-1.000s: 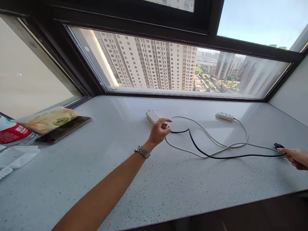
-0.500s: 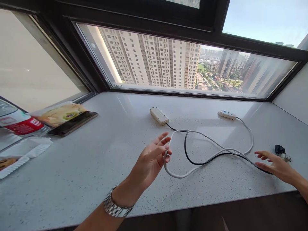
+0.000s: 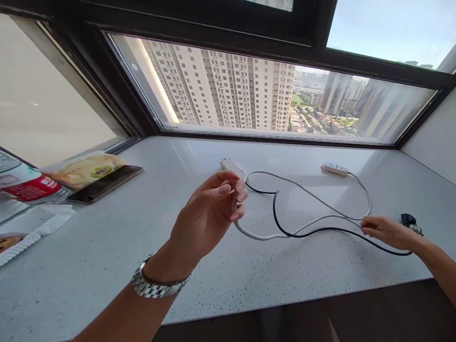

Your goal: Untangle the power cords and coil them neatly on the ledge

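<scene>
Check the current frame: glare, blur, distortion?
Head view: daylight glares off the pale counter; head view: window frame near black, its lines slanting, perhaps wide-angle distortion; head view: left hand, right hand and white cable fairly crisp.

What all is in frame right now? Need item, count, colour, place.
counter: 1, speckled white, below window
window frame: 1, dark, back and left
buildings: several, mostly pale, outside
wall: 1, pale, far right
bottle: 1, clear with red label, far left
packet: 1, yellowish, behind phone
phone: 1, dark, left
tray: 1, white, left front
cookie: 1, brown, in tray
power strips: 2, off-white and white, centre and right
white cable: apparently 1, centre to right
black cable: 1, centre to right
plug: 1, black, right; silvery piece beside it, unclear
watch: 1, silver, left wrist
left hand: 1, bare, holding white cable
right hand: 1, bare, fingers closed on white cable
</scene>
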The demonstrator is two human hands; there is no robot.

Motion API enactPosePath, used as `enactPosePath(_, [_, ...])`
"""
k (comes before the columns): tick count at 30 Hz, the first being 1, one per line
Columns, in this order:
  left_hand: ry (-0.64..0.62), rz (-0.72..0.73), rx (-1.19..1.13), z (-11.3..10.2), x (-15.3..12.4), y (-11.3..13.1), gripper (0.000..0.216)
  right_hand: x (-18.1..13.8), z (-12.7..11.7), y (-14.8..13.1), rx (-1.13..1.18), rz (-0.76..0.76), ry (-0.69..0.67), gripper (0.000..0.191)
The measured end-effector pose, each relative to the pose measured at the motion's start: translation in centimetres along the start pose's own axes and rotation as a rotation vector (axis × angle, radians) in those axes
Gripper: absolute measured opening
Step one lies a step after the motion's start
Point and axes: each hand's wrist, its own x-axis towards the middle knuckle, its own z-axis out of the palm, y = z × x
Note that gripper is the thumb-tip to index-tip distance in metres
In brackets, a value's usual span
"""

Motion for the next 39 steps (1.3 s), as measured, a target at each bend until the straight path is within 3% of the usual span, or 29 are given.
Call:
enactPosePath(4, [0.015, 0.084, 0.080, 0.1, 0.8, 1.4, 0.010, 0.1, -5.5, -0.8, -0.063, -0.040, 0.416, 0.046])
enactPosePath(7, [0.051, 0.168, 0.390, -0.7, 1.1, 2.0, 0.002, 0.2, -10.5, -2.0, -0.177, -0.163, 0.693, 0.051])
enactPosePath(10, [0.069, 0.398, 0.873, -1.0, 1.3, 2.7, 0.006, 0.6, -14.0, -4.6, -0.304, -0.306, 0.823, 0.051])
enactPosePath(14, [0.012, 0.833, 1.254, 0.2, 1.5, 4.4, 0.014, 1.5, -15.2, -8.8, -0.393, -0.386, 0.845, 0.052])
enactPosePath(16, [-0.052, 0.958, 1.350, 1.0, 1.8, 5.1, 0.014, 2.3, -14.6, -10.3, -0.403, -0.398, 0.762, 0.052])
enactPosePath(18, [-0.103, 0.961, 1.392, 1.6, 2.3, 5.4, 0.013, 3.2, -13.5, -11.2, -0.356, -0.422, 0.711, 0.049])
enactPosePath(20, [-0.094, 0.898, 1.364, 1.8, 2.8, 5.3, 0.012, 4.1, -12.0, -11.3, -0.244, -0.457, 0.774, 0.046])
enactPosePath(25, [0.004, 0.817, 1.255, 1.3, 3.7, 4.8, 0.013, 6.3, -7.9, -10.1, 0.019, -0.471, 1.117, 0.054])
enactPosePath(30, [-0.060, 0.618, 1.439, 0.4, 4.1, 4.7, 0.017, 7.6, -4.6, -9.6, 0.100, -0.546, 0.994, 0.059])
enactPosePath(34, [-0.045, 0.492, 1.573, -0.1, 4.3, 4.0, 0.015, 6.8, -2.2, -11.5, -0.116, -0.836, 1.012, 0.051])
enactPosePath(39, [-0.006, 0.391, 1.514, -0.6, 4.5, 2.7, 0.014, 3.9, 2.2, -15.8, -0.452, -1.255, 0.944, 0.045])
